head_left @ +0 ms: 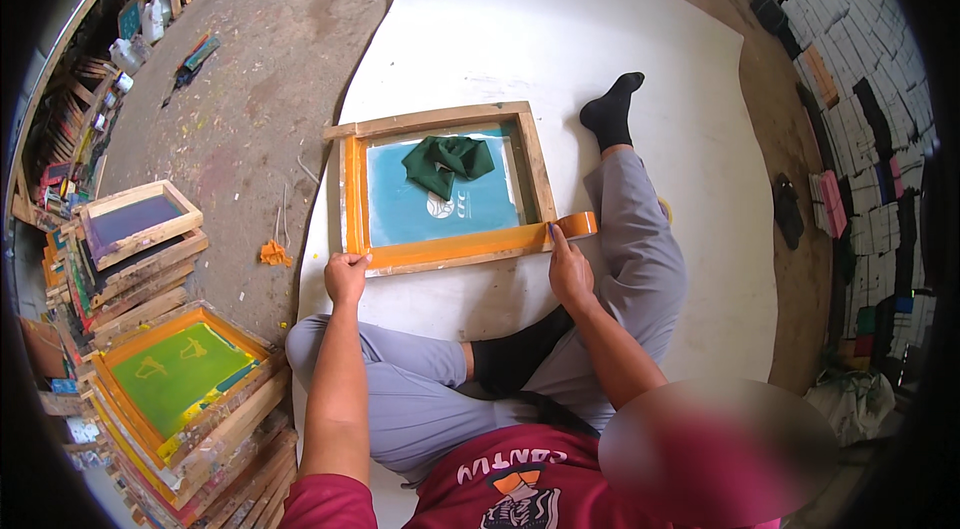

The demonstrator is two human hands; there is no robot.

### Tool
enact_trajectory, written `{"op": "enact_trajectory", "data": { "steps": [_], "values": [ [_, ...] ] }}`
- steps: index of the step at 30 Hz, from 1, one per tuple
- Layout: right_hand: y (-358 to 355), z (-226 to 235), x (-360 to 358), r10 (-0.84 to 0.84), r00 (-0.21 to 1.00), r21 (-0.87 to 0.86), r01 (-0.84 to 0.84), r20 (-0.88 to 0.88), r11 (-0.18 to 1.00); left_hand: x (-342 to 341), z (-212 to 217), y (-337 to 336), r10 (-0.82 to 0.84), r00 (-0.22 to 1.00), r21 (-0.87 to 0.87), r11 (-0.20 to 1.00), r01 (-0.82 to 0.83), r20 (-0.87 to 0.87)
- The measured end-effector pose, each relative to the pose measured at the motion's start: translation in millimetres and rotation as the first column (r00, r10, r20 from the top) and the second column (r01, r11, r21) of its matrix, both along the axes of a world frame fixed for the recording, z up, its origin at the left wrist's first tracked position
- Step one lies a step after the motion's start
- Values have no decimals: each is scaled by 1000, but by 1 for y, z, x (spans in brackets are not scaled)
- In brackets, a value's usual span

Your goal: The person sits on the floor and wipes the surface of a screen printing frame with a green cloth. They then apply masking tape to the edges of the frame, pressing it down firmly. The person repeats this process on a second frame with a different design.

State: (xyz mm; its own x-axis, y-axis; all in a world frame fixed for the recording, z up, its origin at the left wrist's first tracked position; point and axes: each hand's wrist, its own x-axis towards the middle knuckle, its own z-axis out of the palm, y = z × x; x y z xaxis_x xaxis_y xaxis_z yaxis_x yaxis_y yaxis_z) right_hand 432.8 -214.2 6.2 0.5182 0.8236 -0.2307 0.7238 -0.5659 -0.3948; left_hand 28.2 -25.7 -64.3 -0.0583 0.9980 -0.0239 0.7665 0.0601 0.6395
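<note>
A wooden screen printing frame [540,169] lies on the white sheet before me, its mesh teal with a pale printed design. A crumpled dark green cloth [447,165] rests on the mesh. Orange tape [455,247] covers the frame's left side and stretches along its near side. My left hand [346,279] is closed at the near left corner, fingertips on the tape and the frame's edge. At the near right corner my right hand [571,275] pinches the tape beside its roll [579,224], which sits against my outstretched leg.
Stacked screen frames, one with green mesh [180,369] and one with purple mesh [145,222], stand at my left. An orange scrap [274,253] lies on the concrete floor. Piled white bundles [865,59] line the right side, with a dark sandal [788,211] nearby.
</note>
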Motion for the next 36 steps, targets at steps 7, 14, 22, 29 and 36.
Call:
{"op": "enact_trajectory", "data": {
  "steps": [7,14,22,29,36],
  "values": [
    [2,-5,0,-4,1000,-24,4,3,1000,-1,-5,2,6,1000,-15,1000,-6,4],
    [2,-3,-4,-3,999,-30,4,32,1000,0,-1,1,-1,1000,-13,1000,1,-6],
    [3,-6,-4,11,999,-55,-8,45,998,-2,-5,3,5,1000,-28,1000,-5,5],
    [-5,-4,-7,28,997,-55,-24,76,998,-1,-6,3,0,1000,-15,1000,0,3],
    [-18,-8,-11,28,993,5,-29,111,1000,0,-4,3,4,1000,-24,1000,-4,0]
  ]
}}
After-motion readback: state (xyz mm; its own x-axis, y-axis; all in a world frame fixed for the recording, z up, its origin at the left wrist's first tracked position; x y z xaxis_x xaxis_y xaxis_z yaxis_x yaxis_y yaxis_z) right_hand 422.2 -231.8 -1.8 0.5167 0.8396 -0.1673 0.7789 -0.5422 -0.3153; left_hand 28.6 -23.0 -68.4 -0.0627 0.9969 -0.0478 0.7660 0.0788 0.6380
